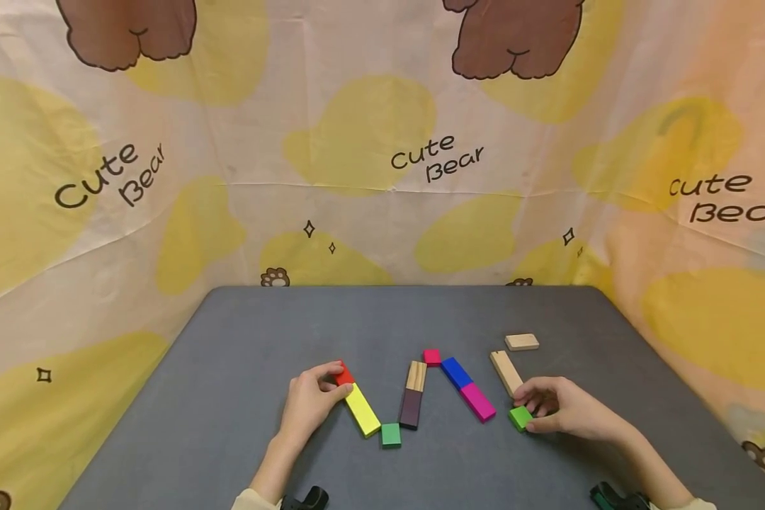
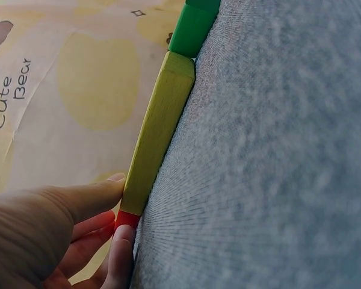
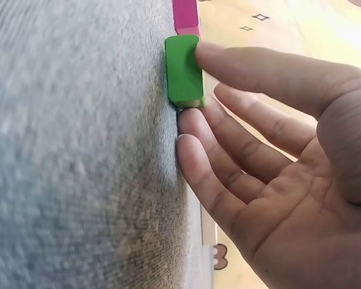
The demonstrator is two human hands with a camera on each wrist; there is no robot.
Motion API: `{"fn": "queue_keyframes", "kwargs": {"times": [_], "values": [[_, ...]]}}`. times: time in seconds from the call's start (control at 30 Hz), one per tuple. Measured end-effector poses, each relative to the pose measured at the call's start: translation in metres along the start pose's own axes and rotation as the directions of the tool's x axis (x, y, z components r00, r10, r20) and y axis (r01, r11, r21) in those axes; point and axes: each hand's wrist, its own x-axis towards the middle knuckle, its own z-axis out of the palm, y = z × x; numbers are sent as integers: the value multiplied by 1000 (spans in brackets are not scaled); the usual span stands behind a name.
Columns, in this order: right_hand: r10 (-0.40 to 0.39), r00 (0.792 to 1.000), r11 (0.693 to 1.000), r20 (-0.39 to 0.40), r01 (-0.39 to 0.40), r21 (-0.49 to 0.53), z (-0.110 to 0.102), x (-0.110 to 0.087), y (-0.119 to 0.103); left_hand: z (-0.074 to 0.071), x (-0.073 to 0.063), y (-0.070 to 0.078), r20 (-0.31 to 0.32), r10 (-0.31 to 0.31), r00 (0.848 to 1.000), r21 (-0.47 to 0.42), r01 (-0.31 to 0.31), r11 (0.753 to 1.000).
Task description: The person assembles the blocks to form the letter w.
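My left hand (image 1: 309,398) pinches a small red block (image 1: 344,374) at the upper end of a longer yellow block (image 1: 362,411). In the left wrist view the thumb (image 2: 96,195) touches the yellow block's end, with fingertips over the red one. A green block (image 1: 391,435) meets the yellow block's lower end. On the right, my right hand (image 1: 564,405) holds a light green block (image 1: 520,418) between thumb and fingers, on the table. Just above it lies a plain wooden block (image 1: 506,373). The right wrist view shows the thumb on the light green block (image 3: 185,67).
Between the hands lie a dark purple block (image 1: 411,409), a striped wooden block (image 1: 416,376), a small pinkish-red block (image 1: 431,357), a blue block (image 1: 457,372) and a magenta block (image 1: 478,402). Another plain wooden block (image 1: 522,343) lies farther back on the grey table (image 1: 293,319). A printed cloth hangs behind.
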Motion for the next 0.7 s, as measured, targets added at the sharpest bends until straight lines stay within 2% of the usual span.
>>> {"fn": "queue_keyframes", "kwargs": {"times": [0.4,0.7], "values": [[58,998,998,8,-58,1,3,5,-5,0,0,1,-2,-5,1000,8,5,1000],[45,999,998,-1,-45,37,9,7,-10,0,-1,2,-2,2,1000,-1,-2,1000]]}}
